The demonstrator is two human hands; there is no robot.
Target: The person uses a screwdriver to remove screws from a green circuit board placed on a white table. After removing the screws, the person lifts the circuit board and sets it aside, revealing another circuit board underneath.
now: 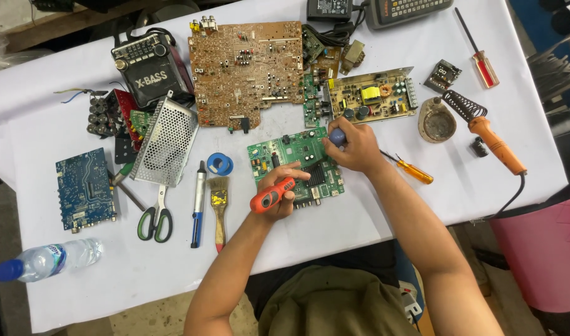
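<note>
A green circuit board [289,151] lies on the white table in front of me. My left hand [278,199] grips an orange tool with a black detail [271,195], resting at the board's near edge. My right hand [353,148] is closed around a tool with a blue round handle end [337,136], held upright over the board's right part. Its tip is hidden by my fingers.
A large brown circuit board [244,71], a power supply board [372,96], a black radio [149,70], a metal mesh cover [166,140], a blue board [84,188], scissors [155,218], a brush [219,208], tape roll [220,164], soldering iron [493,142], screwdrivers [412,170] and a water bottle [45,260] surround the work area.
</note>
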